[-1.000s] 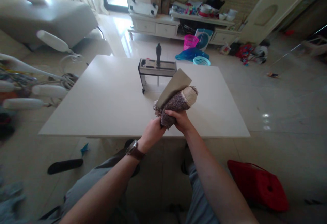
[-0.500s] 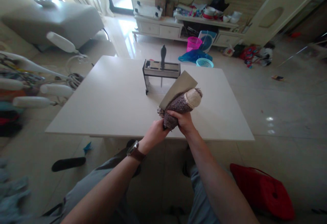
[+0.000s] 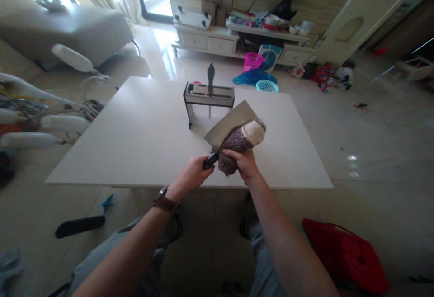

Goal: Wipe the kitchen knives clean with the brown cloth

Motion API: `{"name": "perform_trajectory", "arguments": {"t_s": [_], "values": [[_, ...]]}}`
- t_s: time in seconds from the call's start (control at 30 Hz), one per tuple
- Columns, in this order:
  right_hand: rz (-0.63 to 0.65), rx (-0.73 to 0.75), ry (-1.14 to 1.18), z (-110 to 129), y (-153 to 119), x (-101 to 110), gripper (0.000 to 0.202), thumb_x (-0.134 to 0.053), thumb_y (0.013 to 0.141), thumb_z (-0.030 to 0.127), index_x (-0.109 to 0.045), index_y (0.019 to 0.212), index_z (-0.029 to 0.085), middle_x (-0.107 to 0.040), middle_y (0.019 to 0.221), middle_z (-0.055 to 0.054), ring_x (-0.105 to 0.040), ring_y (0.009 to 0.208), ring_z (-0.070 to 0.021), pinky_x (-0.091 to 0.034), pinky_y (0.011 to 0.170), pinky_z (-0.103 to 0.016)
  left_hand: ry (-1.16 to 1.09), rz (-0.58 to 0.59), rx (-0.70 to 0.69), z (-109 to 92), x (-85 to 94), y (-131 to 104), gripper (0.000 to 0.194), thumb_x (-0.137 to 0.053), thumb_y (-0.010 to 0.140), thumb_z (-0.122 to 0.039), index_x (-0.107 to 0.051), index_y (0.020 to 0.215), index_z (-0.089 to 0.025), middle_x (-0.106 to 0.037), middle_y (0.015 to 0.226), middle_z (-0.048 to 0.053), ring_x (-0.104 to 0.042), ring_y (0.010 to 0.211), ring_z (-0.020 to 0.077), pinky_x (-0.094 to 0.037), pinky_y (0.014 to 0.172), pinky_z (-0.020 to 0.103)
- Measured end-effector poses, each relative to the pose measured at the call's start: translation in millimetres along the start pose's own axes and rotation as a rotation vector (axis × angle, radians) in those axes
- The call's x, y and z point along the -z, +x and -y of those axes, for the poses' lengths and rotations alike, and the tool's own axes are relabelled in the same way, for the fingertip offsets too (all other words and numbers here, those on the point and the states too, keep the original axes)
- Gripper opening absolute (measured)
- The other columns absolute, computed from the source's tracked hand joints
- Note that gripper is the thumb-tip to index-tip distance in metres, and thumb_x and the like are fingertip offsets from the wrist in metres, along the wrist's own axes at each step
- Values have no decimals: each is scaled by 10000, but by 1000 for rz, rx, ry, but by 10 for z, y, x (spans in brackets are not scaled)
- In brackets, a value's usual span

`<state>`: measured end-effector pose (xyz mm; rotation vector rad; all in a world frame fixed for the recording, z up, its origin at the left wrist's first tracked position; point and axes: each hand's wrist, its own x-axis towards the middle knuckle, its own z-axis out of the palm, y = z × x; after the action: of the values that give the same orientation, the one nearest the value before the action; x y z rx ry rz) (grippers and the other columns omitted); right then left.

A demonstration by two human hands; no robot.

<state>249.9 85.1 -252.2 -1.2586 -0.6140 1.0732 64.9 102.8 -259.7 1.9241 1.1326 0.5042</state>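
My left hand [image 3: 195, 170] is closed round the black handle of a cleaver [image 3: 228, 125], whose broad grey blade points up and to the right above the table. Bunched in my right hand [image 3: 247, 163] is a brown towel [image 3: 235, 141] with a cream end. The towel lies against the blade's lower right side and hides part of it. Just beyond the blade stands a knife block [image 3: 209, 93] with clear lower sides, and one black-handled tool [image 3: 210, 77] is upright in its slot.
The white table [image 3: 129, 143] spans the space before me. Lamp arms with white shades [image 3: 73, 57] reach in from the left. A red stool-like item [image 3: 344, 256] sits on the floor at right. Pink [image 3: 252, 61] and light-blue baskets [image 3: 267, 86] are beyond the table.
My left hand has shifted left and down along the handle, leaving the black handle and more of the blade in view. The right hand still grips the towel. The camera view has shifted slightly.
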Motion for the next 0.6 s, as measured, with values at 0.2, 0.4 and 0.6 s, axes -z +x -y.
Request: {"name": "perform_trajectory", "arguments": {"t_s": [0.2,0.4,0.6], "values": [[20,-61,179,25,-57,-81,397,-922,531,214,-728,876,189,-796,929,-36,-749,867,-242,-650,854,-415,-155,-5,-15,-103,-371,-33,120,-598,818,-247,-620,769,-139,-617,703,12,-495,662,133,-359,627,256],[-60,-21,204,32,-51,-75,413,-926,515,183,-714,870,180,-802,926,-42,-756,858,-254,-665,823,-428,-138,36,-18,-140,-380,-70,131,-598,844,-267,-615,788,-149,-588,692,-9,-454,645,124,-348,627,259],[-205,-23,317,90,142,112,483,-922,474,167,-699,902,183,-792,867,-15,-761,803,-222,-677,771,-369,-21,145,40,-96,-152,-115,215,-605,844,-327,-533,701,-183,-450,617,-47,-358,604,115,-283,576,266]]}}
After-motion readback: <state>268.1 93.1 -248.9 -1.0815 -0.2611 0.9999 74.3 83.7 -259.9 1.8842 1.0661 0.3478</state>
